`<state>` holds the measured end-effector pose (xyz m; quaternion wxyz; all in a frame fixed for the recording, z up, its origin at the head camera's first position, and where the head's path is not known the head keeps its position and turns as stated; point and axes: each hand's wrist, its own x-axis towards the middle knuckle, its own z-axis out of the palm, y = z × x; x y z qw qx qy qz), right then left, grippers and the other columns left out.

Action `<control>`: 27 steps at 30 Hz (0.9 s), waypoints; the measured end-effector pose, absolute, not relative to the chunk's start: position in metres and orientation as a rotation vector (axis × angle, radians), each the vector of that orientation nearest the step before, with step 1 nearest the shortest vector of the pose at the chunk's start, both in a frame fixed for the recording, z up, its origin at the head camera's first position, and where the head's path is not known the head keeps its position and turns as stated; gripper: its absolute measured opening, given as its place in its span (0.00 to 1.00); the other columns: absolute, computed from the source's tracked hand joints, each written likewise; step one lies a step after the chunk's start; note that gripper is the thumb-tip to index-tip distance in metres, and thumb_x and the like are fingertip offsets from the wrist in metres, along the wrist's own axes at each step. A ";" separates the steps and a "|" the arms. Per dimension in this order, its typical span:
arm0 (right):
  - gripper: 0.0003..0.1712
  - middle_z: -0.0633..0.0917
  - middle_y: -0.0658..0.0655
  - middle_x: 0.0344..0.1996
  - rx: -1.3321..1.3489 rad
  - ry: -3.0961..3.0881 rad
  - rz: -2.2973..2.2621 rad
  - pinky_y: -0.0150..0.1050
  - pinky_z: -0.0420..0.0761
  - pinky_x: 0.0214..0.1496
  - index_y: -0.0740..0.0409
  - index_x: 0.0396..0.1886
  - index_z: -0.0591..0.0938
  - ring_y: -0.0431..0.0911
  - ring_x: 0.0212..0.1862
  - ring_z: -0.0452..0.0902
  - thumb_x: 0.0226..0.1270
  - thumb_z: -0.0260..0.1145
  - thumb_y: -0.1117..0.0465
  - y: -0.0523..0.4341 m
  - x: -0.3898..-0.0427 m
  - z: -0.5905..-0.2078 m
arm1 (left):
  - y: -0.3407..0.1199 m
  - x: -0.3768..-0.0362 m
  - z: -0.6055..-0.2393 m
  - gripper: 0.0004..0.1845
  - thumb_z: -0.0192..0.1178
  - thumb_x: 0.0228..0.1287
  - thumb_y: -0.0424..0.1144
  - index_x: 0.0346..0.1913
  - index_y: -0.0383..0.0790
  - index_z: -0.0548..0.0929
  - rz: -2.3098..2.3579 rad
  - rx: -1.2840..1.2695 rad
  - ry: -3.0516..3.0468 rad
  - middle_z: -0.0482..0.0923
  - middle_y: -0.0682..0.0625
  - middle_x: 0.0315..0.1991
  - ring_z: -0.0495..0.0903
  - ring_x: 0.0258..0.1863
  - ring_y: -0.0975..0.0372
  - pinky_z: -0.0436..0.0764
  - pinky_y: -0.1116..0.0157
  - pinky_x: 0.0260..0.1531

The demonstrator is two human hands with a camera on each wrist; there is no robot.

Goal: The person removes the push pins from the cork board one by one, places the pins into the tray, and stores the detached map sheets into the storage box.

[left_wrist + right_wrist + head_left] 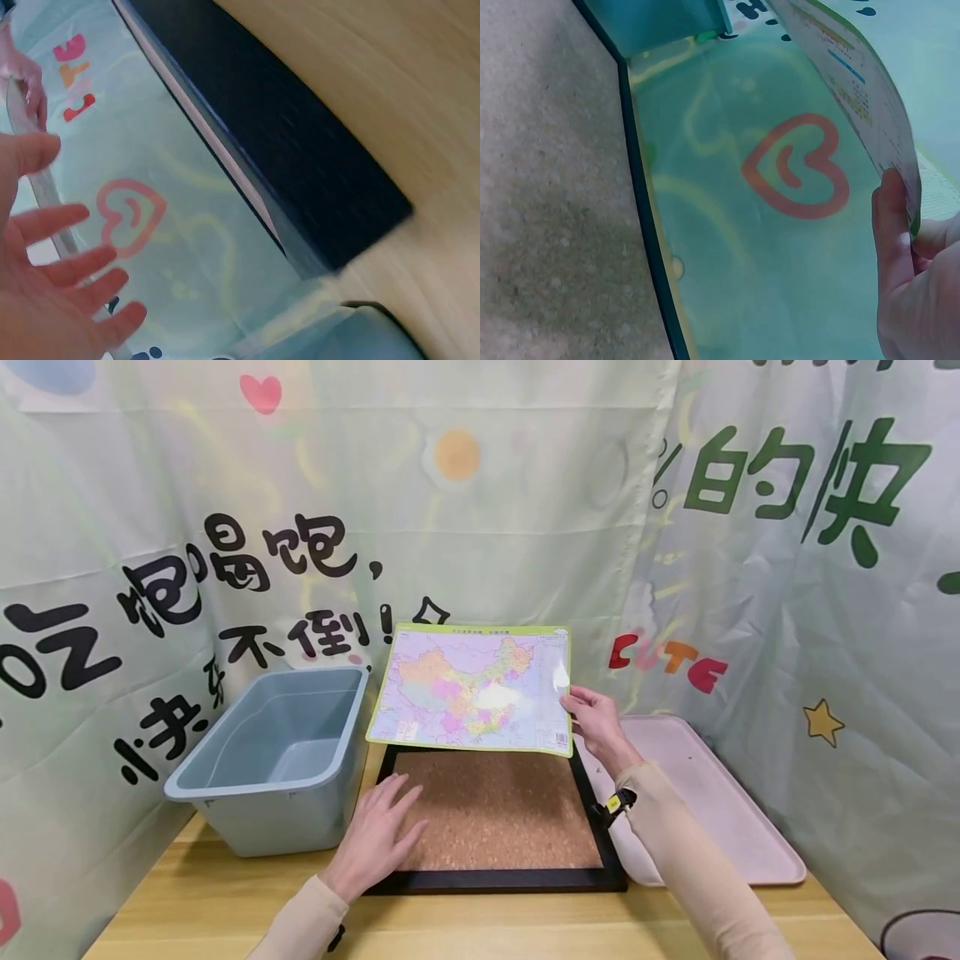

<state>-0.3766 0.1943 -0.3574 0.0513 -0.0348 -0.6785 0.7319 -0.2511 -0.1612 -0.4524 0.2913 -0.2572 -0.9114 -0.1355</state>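
Observation:
A laminated map sheet (442,693) with a green border is held up over the far side of a black-framed cork board (498,818). My right hand (600,727) pinches the sheet at its right edge, thumb on one face and fingers on the other. In the right wrist view the sheet (862,90) bows between thumb and fingers, its printed back showing. With fingers spread and nothing in it, my left hand (378,839) hovers over the board's left side. The left wrist view shows these fingers apart, beside the black frame (277,135).
A blue-grey plastic tub (262,789) stands left of the board on the wooden table (480,931). To the right lies a pale pink tray (720,810), partly behind my right forearm. Printed curtains (525,468) enclose the back and sides.

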 end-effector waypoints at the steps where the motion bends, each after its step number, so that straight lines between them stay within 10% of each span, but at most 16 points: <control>1: 0.25 0.81 0.61 0.54 -0.102 -2.067 2.230 0.33 0.83 0.35 0.63 0.68 0.72 0.37 0.36 0.83 0.73 0.59 0.63 0.193 -0.377 -0.357 | -0.162 -0.251 -0.453 0.26 0.67 0.63 0.48 0.61 0.41 0.80 -0.344 -0.703 -2.436 0.73 0.38 0.64 0.70 0.66 0.44 0.69 0.42 0.61; 27: 0.23 0.85 0.52 0.34 -0.061 -2.076 2.381 0.33 0.83 0.34 0.67 0.64 0.75 0.39 0.30 0.84 0.71 0.60 0.68 0.145 -0.388 -0.339 | -0.171 -0.238 -0.466 0.31 0.47 0.70 0.65 0.69 0.55 0.73 -0.231 -1.003 -2.875 0.70 0.43 0.68 0.66 0.69 0.44 0.66 0.40 0.63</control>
